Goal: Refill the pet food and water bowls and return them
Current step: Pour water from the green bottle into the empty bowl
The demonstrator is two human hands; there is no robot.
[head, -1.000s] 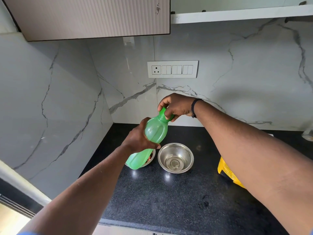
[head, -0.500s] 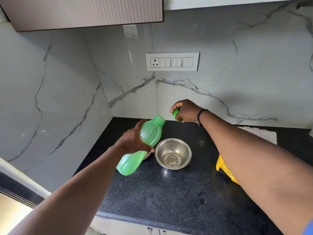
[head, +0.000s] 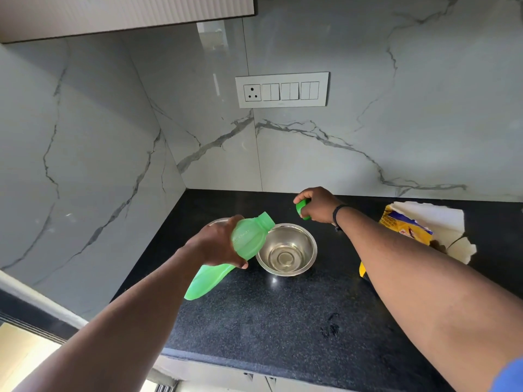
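My left hand grips a green plastic bottle around its middle and holds it tilted, its uncapped mouth over the left rim of a steel bowl on the black counter. The bowl's bottom looks shiny; I cannot tell whether water is in it. My right hand is behind the bowl, closed around the green cap. A second steel bowl shows only a sliver of rim behind my left hand.
A torn yellow and blue food bag lies on the counter to the right, partly behind my right forearm. Marble walls close the corner at left and back, with a switch panel and an upper cabinet above.
My right hand took the cap off the bottle and moved right and down toward the counter. My left hand tipped the bottle lower, bringing its mouth over the bowl's rim.
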